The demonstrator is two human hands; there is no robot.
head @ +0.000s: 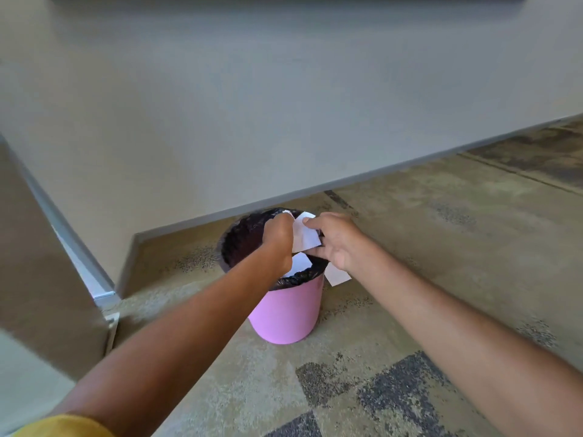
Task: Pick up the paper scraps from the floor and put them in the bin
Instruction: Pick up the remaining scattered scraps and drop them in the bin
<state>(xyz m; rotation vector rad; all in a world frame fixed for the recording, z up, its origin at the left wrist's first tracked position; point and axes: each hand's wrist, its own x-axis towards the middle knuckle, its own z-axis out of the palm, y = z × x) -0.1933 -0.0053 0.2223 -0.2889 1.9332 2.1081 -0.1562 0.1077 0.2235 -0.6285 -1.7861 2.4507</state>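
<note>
So, both your hands are right over the round pink plastic bin [284,313], which stands on the mottled beige-and-grey carpet floor [441,247] near the foot of the plain grey wall [284,105]. The bin has a black plastic liner [243,238] folded over its rim. Your left hand [277,238] is clenched, fingers [279,219] curled tight on a white paper scrap [304,236], with a bit of white poking out above the fist. Your right hand [337,241] pinches the other side of that same scrap, so it's held between the 2 hands above the bin's mouth. A 2nd white piece [338,275] sticks out from under your right palm, just outside the rim; can't tell if it's gripped or loose. A 3rd white piece [299,262] lies inside the liner, beside your left wrist. Your yellow sleeve [63,425] shows at bottom left.
</note>
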